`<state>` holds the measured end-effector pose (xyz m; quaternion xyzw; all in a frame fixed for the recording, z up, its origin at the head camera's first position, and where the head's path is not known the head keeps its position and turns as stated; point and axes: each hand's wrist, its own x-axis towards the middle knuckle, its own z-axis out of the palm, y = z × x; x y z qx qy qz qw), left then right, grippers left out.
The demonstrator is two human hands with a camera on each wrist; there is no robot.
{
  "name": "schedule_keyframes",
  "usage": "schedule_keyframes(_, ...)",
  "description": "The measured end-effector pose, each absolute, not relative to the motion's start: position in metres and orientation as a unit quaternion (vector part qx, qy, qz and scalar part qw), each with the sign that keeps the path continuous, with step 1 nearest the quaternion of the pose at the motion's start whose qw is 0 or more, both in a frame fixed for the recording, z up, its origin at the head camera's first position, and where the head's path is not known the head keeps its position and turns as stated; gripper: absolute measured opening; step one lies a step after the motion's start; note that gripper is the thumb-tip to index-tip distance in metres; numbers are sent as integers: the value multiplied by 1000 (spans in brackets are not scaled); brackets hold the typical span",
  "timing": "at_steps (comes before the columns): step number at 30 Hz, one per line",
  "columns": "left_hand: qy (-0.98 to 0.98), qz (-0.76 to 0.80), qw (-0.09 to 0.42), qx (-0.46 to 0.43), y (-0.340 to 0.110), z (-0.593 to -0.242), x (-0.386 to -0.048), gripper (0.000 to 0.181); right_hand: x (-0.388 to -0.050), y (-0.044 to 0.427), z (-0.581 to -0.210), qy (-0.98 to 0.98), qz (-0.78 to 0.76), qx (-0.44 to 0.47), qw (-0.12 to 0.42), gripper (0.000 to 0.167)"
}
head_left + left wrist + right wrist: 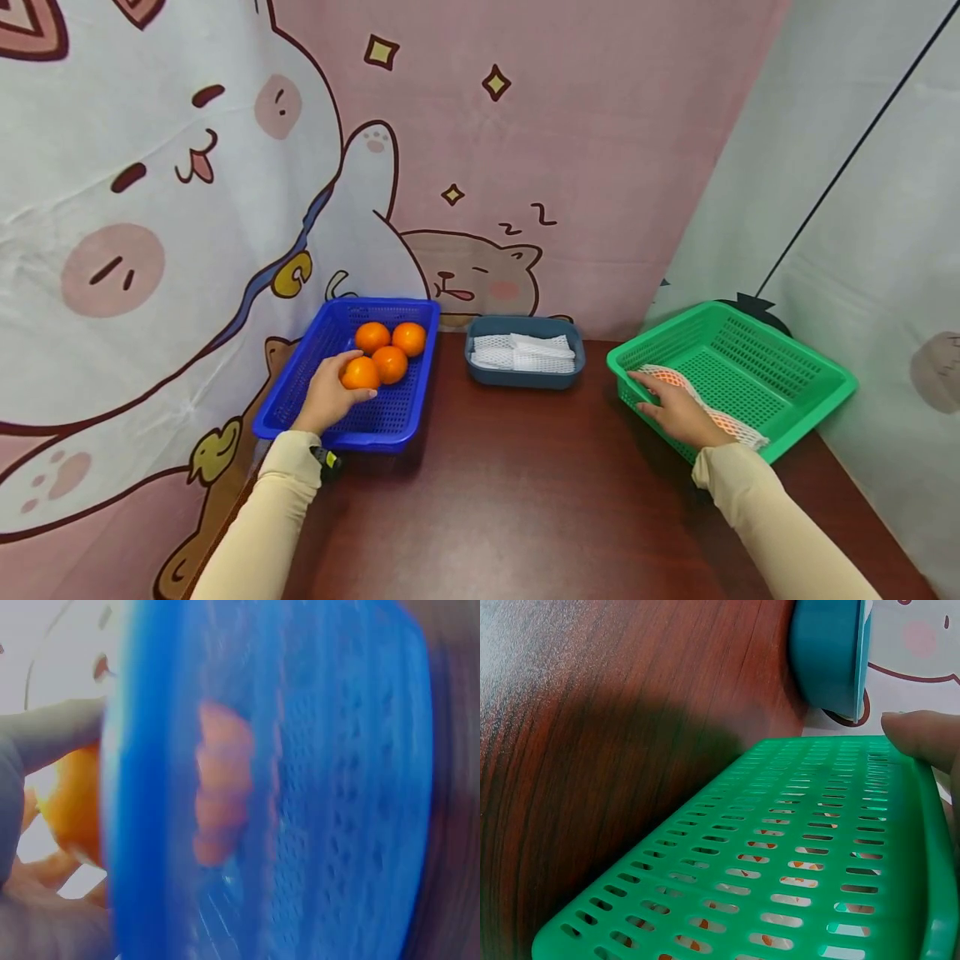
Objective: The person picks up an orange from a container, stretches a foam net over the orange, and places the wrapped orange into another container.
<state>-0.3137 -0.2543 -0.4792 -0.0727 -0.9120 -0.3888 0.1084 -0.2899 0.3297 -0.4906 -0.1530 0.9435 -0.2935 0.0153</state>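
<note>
In the blue basket [341, 437] at the left lie several bare oranges [390, 364]. My left hand [327, 396] pinches the nearest-left orange [361, 373] between thumb and fingers; the left wrist view shows this orange [71, 802] in the hand beside the blurred basket wall [337, 787]. At the right, net-wrapped oranges [726, 423] line the near-left side of the green basket [813, 408]. Over them is my right hand [681, 414], fingers loosely extended near the rim. In the right wrist view, a digit [922, 735] overlaps the green rim; the other fingers are mostly hidden.
Between the two baskets, a dark blue-grey tray [522, 379] holds folded white foam nets [525, 352] at the back of the brown table [510, 483]. Printed cloth [600, 150] hangs behind and at both sides. A dark object [757, 310] stands behind the green basket.
</note>
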Motion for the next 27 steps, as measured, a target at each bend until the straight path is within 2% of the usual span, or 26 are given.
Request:
schedule_keyframes(5,-881,-437,161,-87,-224,-469,-306,73,-290,329,-491,944,-290,-157,8,61)
schedule_keyframes(10,-858,-465,191,-105,-192,-463,-300,74,-289,328,-491,944,-290,-159,7,60)
schedule_keyframes(21,-831,-516,150,-144,-119,-457,-294,75,-289,332,-493,944,-289,-159,8,60)
schedule_keyframes(27,-834,-512,129,-159,-86,-466,-295,75,-288,331,-493,943,-292,-162,4,60)
